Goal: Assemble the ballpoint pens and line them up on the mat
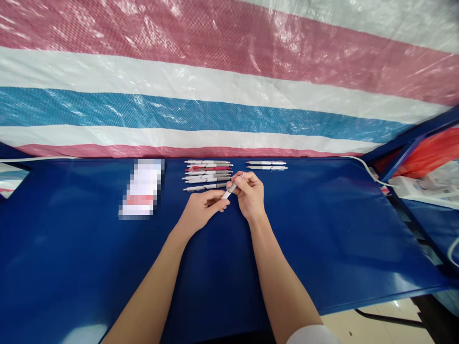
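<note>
Between my two hands, above the blue table, is a white and grey pen [230, 189], tilted with its pointed end up to the right. My right hand [250, 192] pinches the grey grip part near the tip. The fingers of my left hand [205, 209] are closed on the pen's lower white end. Just beyond my left hand lies a group of several pens [208, 172], side by side, mostly white and grey with one red. Two more pens [266, 165] lie parallel to each other, behind and right of my right hand.
A blurred-out white and red rectangular item [141, 188] lies on the blue table [322, 239] at left. Striped plastic sheeting [215, 114] hangs along the back edge. A white cable [364, 167] runs down the right side, near a blue frame and red plastic [426, 150].
</note>
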Motion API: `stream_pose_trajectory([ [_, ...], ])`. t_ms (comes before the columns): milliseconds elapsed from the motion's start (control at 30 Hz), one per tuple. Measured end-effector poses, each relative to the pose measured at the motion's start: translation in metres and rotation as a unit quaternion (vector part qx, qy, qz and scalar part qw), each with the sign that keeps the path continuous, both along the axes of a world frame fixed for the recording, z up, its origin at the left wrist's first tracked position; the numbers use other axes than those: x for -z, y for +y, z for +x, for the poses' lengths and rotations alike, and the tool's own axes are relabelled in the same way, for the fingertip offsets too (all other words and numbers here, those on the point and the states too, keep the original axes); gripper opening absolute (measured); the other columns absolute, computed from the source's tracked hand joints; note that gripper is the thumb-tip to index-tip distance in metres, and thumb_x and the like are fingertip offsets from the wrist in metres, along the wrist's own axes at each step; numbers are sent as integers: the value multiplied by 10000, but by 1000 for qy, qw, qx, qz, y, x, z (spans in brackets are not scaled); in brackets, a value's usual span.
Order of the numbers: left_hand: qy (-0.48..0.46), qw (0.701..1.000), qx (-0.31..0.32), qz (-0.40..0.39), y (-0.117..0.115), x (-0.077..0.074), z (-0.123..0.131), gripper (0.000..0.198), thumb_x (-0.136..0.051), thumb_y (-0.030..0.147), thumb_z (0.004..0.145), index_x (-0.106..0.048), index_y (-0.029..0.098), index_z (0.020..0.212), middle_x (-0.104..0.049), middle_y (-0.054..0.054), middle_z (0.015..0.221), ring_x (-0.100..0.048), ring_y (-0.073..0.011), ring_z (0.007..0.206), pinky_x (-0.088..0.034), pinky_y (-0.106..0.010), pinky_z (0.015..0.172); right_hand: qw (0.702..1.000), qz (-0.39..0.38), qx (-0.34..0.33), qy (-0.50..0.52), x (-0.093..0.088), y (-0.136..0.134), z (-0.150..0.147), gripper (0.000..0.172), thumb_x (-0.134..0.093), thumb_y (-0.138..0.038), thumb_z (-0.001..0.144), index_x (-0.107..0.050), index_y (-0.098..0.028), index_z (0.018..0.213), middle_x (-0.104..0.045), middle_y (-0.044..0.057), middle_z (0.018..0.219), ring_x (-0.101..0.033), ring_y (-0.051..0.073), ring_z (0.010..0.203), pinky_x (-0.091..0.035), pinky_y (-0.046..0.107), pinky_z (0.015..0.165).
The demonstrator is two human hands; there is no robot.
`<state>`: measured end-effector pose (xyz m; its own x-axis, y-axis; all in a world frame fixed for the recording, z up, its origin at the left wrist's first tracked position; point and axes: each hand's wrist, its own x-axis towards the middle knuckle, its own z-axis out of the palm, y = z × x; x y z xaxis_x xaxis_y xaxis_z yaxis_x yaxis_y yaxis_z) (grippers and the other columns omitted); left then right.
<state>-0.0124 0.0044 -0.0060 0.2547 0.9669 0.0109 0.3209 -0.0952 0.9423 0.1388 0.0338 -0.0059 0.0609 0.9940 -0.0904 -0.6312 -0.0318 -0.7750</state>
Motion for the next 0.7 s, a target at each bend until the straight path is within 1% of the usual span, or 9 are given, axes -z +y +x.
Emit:
stream_pose_trajectory([
  [67, 66, 989, -72, 113, 0, 6, 4, 211, -657, 359, 865, -751, 220, 994, -761, -23, 849, -675, -166, 691, -549, -280, 704, 999, -1, 32, -7, -1, 0, -2, 323, -875, -320, 596, -582, -209, 673, -713, -51, 703, -719, 138, 621, -618, 271, 608],
  [100, 85, 981, -84, 154, -1, 8, 6, 210, -651, 350, 871, -755, 230, 1008, -760, -24, 848, -674, -170, 700, -547, -281, 712, 999, -3, 47, -11, -1, 1, -2, 326, -874, -314, 600, -574, -209, 676, -710, -54, 707, -724, 141, 629, -620, 274, 610],
  [167, 101, 970, -101, 199, -1, 10, 8, 217, -630, 335, 889, -757, 240, 1038, -762, -28, 871, -676, -173, 716, -544, -280, 719, 997, -5, 71, -15, -1, 1, -3, 331, -873, -306, 602, -567, -210, 682, -702, -61, 712, -728, 147, 635, -623, 280, 608],
  [200, 100, 969, -103, 199, -1, 10, 9, 223, -623, 332, 896, -756, 240, 1050, -763, -29, 880, -679, -173, 719, -545, -277, 718, 997, -5, 76, -14, -1, 1, -4, 327, -872, -305, 603, -571, -210, 688, -698, -64, 708, -728, 147, 634, -621, 278, 606],
  [300, 67, 985, -86, 137, -1, 7, 9, 243, -620, 329, 899, -744, 228, 1082, -764, -17, 854, -686, -163, 702, -550, -257, 701, 998, 2, 55, -12, -2, 1, -2, 290, -861, -327, 618, -631, -218, 758, -706, -57, 708, -722, 134, 644, -608, 249, 604],
  [367, 30, 994, -58, 82, -1, 4, 7, 260, -596, 328, 911, -731, 216, 1104, -754, -5, 808, -686, -151, 678, -553, -248, 696, 1000, 6, 28, -13, -2, 0, -1, 284, -845, -354, 638, -677, -227, 829, -732, -39, 751, -728, 134, 688, -606, 238, 619],
  [433, 0, 999, -23, 43, -1, 0, 4, 253, -561, 333, 931, -732, 198, 1059, -743, -7, 794, -681, -143, 664, -554, -246, 695, 1000, 10, 4, -12, -2, -1, 1, 278, -833, -372, 653, -704, -233, 856, -754, -21, 804, -738, 148, 737, -610, 243, 632],
  [600, -20, 998, 64, -17, -2, -13, -2, 312, -514, 376, 957, -706, 168, 827, -717, -30, 744, -657, -138, 624, -539, -242, 644, 1000, 19, -19, 0, -1, -2, 2, 229, -842, -357, 639, -731, -232, 796, -759, -18, 771, -741, 162, 717, -617, 258, 629],
  [700, -9, 998, 61, -17, -2, -12, -4, 312, -520, 390, 950, -712, 174, 833, -723, -29, 744, -660, -143, 622, -542, -245, 632, 1000, 15, -14, -4, 0, -2, 1, 230, -855, -348, 624, -718, -231, 767, -750, -24, 744, -731, 151, 678, -618, 260, 610],
])
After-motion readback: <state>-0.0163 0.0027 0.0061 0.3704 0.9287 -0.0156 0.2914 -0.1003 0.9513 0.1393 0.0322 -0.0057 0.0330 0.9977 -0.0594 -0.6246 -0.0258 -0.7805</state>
